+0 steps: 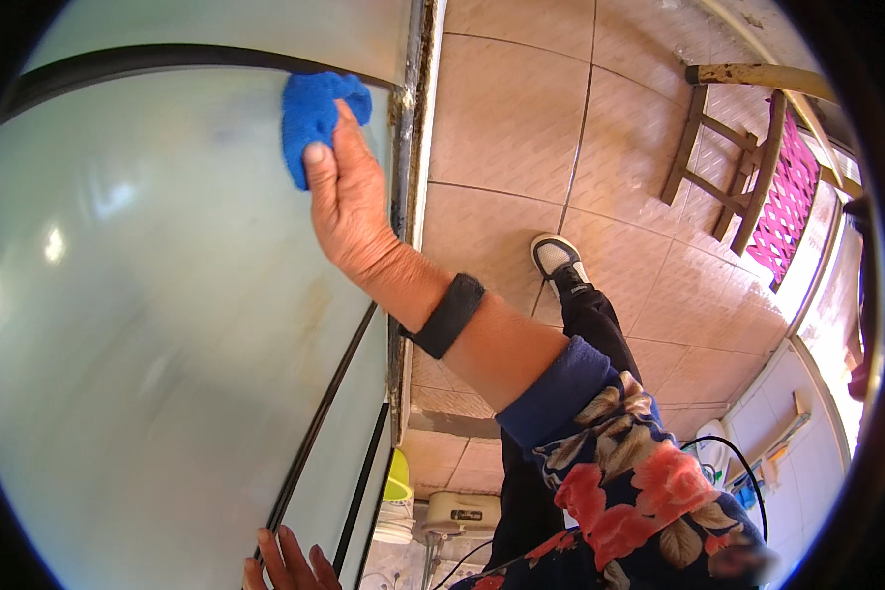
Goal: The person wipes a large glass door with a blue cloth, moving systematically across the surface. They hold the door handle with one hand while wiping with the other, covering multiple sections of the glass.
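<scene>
My right hand (350, 195) grips a bunched blue cloth (302, 125) and presses it on a frosted glass panel (155, 280), close to the corner where a dark horizontal strip (192, 55) meets the worn metal frame (405, 147). A black band circles that wrist. At the bottom edge of the view, my left hand (291, 560) rests with fingers apart by the dark edge strip of the panel, holding nothing that shows; its palm is cut off by the picture's rim. Faint brownish smears mark the glass.
A wooden-framed seat (759, 169) with pink woven webbing stands on the tiled floor (509, 125) at right. One shoe (557, 254) of mine is on the tiles. White buckets (394, 520), a lime-green basin (398, 476) and a beige box-shaped appliance (461, 509) lie beyond the panel's lower edge.
</scene>
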Motion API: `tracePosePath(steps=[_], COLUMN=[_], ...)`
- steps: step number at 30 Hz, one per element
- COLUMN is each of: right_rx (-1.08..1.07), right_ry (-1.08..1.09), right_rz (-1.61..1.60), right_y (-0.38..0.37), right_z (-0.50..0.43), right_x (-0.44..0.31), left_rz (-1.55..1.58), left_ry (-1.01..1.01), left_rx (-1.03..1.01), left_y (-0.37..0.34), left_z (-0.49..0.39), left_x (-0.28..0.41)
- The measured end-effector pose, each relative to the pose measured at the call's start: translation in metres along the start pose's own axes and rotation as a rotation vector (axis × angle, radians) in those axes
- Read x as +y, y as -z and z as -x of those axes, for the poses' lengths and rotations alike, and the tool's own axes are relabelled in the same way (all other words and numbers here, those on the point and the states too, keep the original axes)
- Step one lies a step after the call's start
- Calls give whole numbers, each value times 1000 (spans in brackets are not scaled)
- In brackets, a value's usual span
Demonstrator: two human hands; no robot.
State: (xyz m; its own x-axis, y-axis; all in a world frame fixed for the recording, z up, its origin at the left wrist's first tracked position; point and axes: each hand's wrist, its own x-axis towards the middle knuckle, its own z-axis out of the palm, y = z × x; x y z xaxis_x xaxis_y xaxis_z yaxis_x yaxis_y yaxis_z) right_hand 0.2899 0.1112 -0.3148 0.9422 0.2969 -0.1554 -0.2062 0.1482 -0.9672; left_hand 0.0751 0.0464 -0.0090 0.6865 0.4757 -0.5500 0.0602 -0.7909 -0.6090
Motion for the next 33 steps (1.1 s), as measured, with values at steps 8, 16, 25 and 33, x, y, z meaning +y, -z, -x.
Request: tracePosePath(steps=[8,16,25,33], right_rx=[44,-47,-163,-121], right_ry=[-443,-702,-393,-88], right_rz=[326,394,286,41], right_y=[28,33,21,-8], right_z=[-33,-51,-18,10], right_x=[78,97,-23,-148], left_rz=[-53,-14,197,252], left_ry=[-25,-56,-56,-93], left_rx=[86,103,2,-9], left_y=[-2,-2,2,2], left_z=[-4,-3,-2,6], left_x=[1,-2,-2,-2])
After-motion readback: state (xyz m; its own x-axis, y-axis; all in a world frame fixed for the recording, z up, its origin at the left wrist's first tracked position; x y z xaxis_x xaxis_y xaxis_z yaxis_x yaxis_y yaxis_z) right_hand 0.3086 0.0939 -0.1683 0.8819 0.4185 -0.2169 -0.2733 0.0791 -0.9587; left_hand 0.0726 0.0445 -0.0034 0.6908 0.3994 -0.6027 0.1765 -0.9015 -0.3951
